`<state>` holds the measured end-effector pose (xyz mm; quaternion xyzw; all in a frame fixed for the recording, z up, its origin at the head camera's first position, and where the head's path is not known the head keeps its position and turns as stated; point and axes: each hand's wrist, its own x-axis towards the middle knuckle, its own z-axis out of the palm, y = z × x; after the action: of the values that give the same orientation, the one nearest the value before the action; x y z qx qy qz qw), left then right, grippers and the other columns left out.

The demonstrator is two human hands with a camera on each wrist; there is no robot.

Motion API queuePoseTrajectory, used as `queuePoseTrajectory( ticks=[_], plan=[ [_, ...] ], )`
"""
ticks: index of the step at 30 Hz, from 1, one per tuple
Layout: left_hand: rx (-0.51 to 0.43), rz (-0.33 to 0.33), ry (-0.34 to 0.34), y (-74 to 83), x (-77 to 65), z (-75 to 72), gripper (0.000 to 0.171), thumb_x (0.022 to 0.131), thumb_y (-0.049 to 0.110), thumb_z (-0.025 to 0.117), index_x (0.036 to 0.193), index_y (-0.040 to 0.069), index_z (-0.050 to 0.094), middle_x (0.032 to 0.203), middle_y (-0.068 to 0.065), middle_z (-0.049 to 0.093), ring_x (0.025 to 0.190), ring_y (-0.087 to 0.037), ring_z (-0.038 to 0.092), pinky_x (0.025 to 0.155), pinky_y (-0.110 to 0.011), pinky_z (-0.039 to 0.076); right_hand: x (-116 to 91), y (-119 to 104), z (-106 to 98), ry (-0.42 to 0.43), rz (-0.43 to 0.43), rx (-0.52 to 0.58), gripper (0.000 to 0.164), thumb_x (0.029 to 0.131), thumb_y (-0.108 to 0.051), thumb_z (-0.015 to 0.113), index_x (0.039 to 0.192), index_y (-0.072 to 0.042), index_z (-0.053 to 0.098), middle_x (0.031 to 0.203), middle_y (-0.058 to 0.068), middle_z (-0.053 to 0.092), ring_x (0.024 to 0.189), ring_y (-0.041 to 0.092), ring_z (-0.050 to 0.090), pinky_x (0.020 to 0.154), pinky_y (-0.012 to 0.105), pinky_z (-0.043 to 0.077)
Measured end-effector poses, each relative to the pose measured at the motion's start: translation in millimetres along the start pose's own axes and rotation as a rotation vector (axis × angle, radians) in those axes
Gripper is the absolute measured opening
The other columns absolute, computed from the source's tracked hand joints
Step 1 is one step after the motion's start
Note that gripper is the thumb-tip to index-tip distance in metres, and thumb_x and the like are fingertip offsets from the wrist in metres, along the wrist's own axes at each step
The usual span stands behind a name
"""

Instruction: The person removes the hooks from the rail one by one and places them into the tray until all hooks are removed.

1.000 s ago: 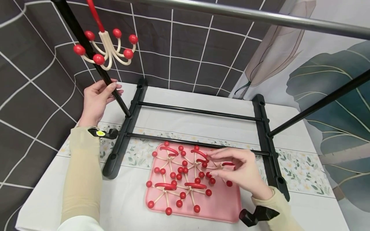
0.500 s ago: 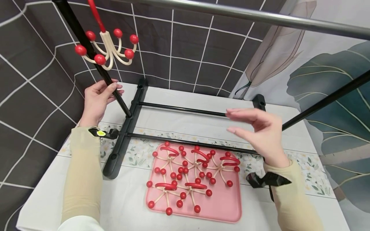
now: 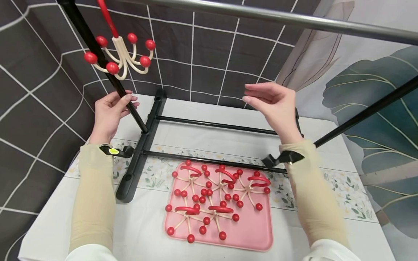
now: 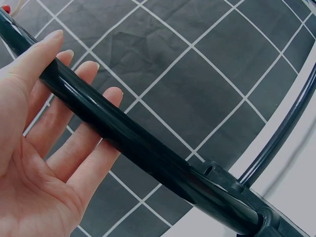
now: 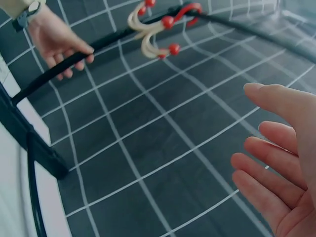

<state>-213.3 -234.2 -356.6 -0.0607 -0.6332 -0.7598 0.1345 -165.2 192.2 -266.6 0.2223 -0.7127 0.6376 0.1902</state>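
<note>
My left hand [image 3: 108, 112] holds the rack's black left pole [image 4: 143, 150], its thumb in front and its fingers behind. Above that hand hangs a cream multi-arm hanger [image 3: 123, 59] with red ball tips and a red hook; the right wrist view shows the hook at the bar. My right hand [image 3: 272, 108] is raised in the air above the rack's base, fingers loosely bent, nothing between them. Lower down, several similar hangers lie on a pink tray [image 3: 249, 232], among them one hanger [image 3: 249, 189] at its upper right.
A silver bar [image 3: 248, 12] spans the top of the rack. The rack's feet [image 3: 138, 159] and crossbars [image 3: 212, 125] rest on a white, flower-banded tablecloth [image 3: 143, 224]. Another black pole [image 3: 365, 112] slants up at right. Behind hangs a dark grid-patterned curtain [image 3: 209, 79].
My right hand has left the hangers at the tray's upper right and risen toward the top bar, first drifting right, then back left. The left hand and the hanging hanger stay put.
</note>
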Motion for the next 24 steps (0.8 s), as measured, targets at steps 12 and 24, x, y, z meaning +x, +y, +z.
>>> queuePoseTrajectory(
  ticks=[12, 24],
  plan=[
    [0.003, 0.012, 0.002, 0.7, -0.8, -0.9, 0.022, 0.093, 0.010, 0.077, 0.111, -0.002, 0.073, 0.095, -0.011, 0.074, 0.082, -0.019, 0.075, 0.080, -0.025, 0.059, 43, 7, 48, -0.007, 0.050, 0.021, 0.032, 0.081, 0.000, 0.085, 0.112, 0.000, 0.077, 0.111, 0.009, 0.074, 0.103, 0.025, 0.071, 0.094, 0.034, 0.055],
    [-0.005, 0.005, 0.000, -0.8, -0.8, -1.3, 0.022, 0.093, 0.010, 0.076, 0.111, -0.002, 0.073, 0.096, -0.011, 0.074, 0.083, -0.020, 0.075, 0.081, -0.025, 0.059, 74, -47, 116, -0.057, 0.049, 0.153, 0.038, 0.076, 0.001, 0.088, 0.112, 0.002, 0.075, 0.110, 0.006, 0.074, 0.102, 0.017, 0.071, 0.096, 0.030, 0.053]
  ],
)
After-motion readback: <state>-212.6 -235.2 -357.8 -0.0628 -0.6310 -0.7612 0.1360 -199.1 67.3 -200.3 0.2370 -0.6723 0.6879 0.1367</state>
